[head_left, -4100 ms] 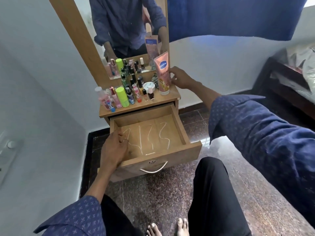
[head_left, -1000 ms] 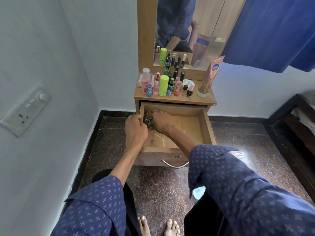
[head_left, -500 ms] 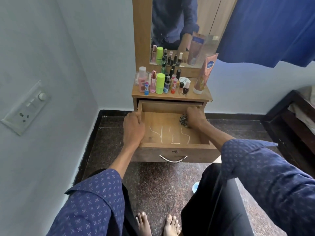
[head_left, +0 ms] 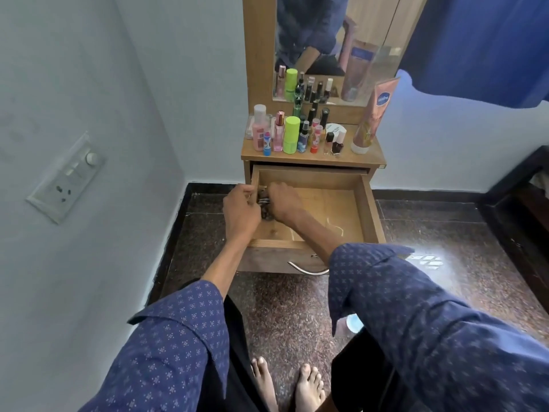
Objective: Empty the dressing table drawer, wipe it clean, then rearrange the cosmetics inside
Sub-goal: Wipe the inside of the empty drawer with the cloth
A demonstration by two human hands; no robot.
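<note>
The wooden drawer (head_left: 367, 209) of the dressing table stands pulled open, its bare floor marked with thin white streaks. My right hand (head_left: 283, 203) is inside at the left rear, pressed down on a dark patterned cloth (head_left: 265, 207). My left hand (head_left: 241, 208) grips the drawer's left wall right beside it. On the tabletop (head_left: 368, 157) above stand several cosmetics: a green bottle (head_left: 291, 134), a pink bottle (head_left: 259, 127), small nail polish bottles (head_left: 337, 144) and a tall peach lotion tube (head_left: 372, 114).
A mirror (head_left: 335, 49) rises behind the cosmetics. A wall with a switch plate (head_left: 66, 176) is close on the left. Blue curtain (head_left: 481, 46) hangs upper right, dark wooden furniture (head_left: 523, 209) stands at the right. My bare feet (head_left: 285, 385) are on the speckled floor.
My right hand has swept the cloth from the drawer's right side back to its left rear corner. My left hand stays on the left wall of the drawer.
</note>
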